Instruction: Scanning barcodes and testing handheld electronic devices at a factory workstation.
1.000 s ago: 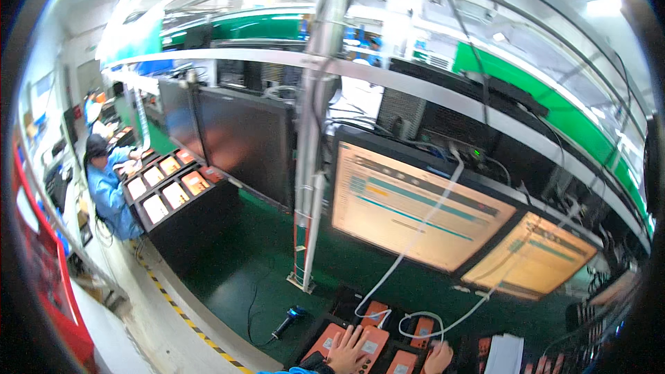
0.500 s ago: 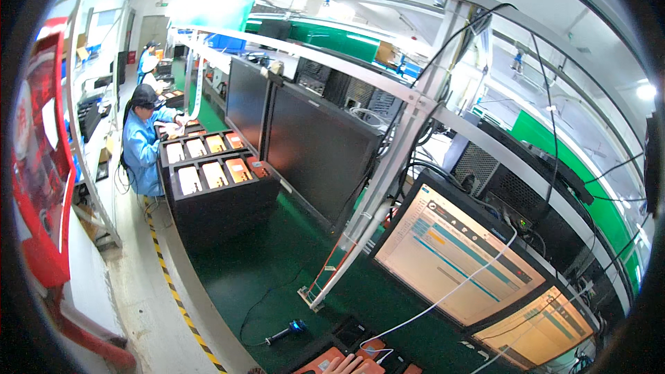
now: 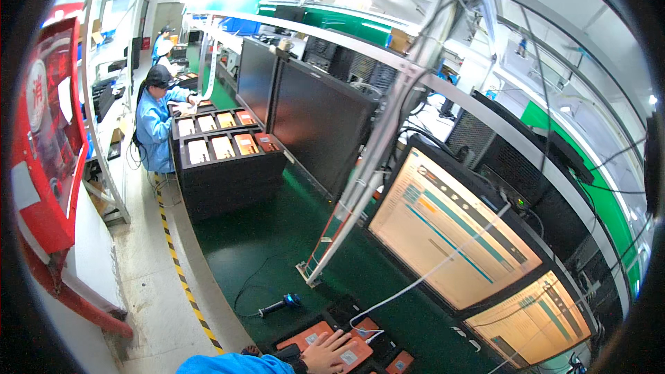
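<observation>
My left hand reaches in at the lower edge, its blue sleeve and a dark band behind the wrist. Palm down, fingers spread, it rests on flat orange rectangular devices with pale labels. They sit in a black tray with compartments. A thin white cable hangs in front of the screen and runs down to the devices beside my fingers. Left of the tray lies a black handheld scanner with a cord. My right hand is out of view.
A lit monitor stands at the right, with a second screen below it. A metal post rises from the green bench. Farther along are a black stack of device trays and a person in blue.
The view has shifted, so the bench and tray appear higher. More of my left hand, wrist and sleeve now shows; the hand still lies on the orange devices.
</observation>
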The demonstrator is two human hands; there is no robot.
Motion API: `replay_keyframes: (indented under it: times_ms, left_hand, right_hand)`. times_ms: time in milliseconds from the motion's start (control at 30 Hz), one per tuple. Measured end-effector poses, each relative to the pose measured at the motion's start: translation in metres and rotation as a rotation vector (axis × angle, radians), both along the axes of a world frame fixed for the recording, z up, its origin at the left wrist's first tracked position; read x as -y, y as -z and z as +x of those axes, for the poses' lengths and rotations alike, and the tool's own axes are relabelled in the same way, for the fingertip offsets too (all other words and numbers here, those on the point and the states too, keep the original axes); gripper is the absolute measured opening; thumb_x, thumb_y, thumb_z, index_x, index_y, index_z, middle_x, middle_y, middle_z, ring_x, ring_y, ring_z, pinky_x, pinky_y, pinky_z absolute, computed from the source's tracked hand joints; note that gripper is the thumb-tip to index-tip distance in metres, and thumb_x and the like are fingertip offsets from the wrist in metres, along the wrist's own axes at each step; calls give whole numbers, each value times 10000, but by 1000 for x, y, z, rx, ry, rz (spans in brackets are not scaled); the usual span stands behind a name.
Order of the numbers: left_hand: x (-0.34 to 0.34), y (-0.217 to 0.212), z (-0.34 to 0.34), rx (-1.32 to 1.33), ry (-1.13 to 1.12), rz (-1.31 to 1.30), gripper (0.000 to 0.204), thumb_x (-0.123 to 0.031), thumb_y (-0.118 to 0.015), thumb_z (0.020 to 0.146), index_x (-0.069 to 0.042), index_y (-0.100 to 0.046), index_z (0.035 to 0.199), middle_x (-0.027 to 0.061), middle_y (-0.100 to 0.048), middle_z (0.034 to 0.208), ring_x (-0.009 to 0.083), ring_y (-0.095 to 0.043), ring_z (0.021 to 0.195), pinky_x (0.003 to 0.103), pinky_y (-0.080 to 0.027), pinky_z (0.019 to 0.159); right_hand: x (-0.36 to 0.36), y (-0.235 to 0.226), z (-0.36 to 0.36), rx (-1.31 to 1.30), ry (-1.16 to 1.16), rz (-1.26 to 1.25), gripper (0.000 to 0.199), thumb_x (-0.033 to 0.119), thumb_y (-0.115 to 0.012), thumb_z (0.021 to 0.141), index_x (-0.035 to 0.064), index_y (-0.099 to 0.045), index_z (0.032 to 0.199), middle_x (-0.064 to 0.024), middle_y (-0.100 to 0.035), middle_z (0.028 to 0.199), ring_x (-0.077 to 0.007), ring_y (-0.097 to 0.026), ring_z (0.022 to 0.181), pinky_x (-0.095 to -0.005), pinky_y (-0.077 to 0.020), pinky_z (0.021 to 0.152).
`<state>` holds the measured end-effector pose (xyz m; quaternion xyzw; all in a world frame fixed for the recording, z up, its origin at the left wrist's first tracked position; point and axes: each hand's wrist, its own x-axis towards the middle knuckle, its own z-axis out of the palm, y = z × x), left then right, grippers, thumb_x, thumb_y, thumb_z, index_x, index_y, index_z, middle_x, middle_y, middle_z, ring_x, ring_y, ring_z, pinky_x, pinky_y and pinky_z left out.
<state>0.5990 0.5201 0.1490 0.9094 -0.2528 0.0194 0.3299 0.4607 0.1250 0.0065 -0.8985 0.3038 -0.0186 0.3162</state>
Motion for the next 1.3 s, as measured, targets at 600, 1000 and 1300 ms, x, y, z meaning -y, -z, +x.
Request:
replay_keyframes:
  times_ms: [600, 1000, 1300]
  left_hand:
    - [0, -24, 9, 9, -54, 60, 753, -387, -677, 708, -153, -414, 1373, 139, -335, 1448, 352, -244, 1359, 494, -163, 1084]
    - [-1, -31, 10, -23, -16, -6, 752, -313, -711, 706, -141, -414, 1375, 140, -335, 1448, 342, -228, 1369, 498, -153, 1088]
    - [-3, -33, 14, -17, -30, -33, 727, -288, -715, 706, -141, -434, 1360, 128, -325, 1458, 339, -228, 1371, 493, -156, 1093]
  right_hand:
    - [-12, -159, -39, 223, 547, 1246, 435, 422, -458, 944, 13, -594, 1000, -45, -556, 690, -159, -517, 555, -284, -430, 489]
    - [-136, -210, -61, 174, 411, 1256, 397, 354, -468, 962, -24, -560, 1037, -62, -567, 715, -149, -532, 564, -275, -455, 492]
    - [-167, -233, -46, 168, 317, 1205, 329, 312, -465, 972, 10, -553, 1069, -41, -563, 697, -132, -521, 536, -260, -424, 470]
